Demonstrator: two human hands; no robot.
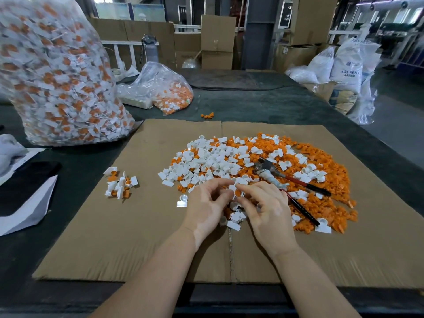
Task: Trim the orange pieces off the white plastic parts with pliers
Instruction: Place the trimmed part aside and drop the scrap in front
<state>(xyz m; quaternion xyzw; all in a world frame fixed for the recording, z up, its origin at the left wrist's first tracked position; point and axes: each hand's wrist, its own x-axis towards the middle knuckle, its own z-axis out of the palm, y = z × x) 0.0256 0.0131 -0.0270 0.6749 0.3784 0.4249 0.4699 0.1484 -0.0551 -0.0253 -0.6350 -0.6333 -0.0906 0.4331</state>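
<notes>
Two hands meet near the middle of the cardboard sheet [114, 226], over the near edge of the mixed pile [252, 161]. Left hand [206, 210] and right hand [266, 210] both pinch one small white plastic part [232, 188] with its orange piece [238, 193] attached, fingertips curled on it. Pliers [286, 180] lie unheld on the pile toward the sheet's right side, jaws away from the person, one handle just beside the right hand.

Risks, as a guess: the part is tiny and smooth, so it could slip from the pinch into the pile and get lost among trimmed ones. Pulling by hand rather than cutting could leave a ragged stub. Reaching for the pliers could knock loose pieces off the sheet.

Materials: white parts are glossy hard plastic, flat tabs with short round collars. Orange offcuts are small, chunky, matte-looking. Sheet is brown corrugated card with a centre seam. Pliers have a grey metal head, tape-wrapped neck, red and black grips. Small untrimmed cluster [120, 184] sits near the sheet's left edge. Clear bag [57, 76] of untrimmed parts stands beyond the far left corner.
</notes>
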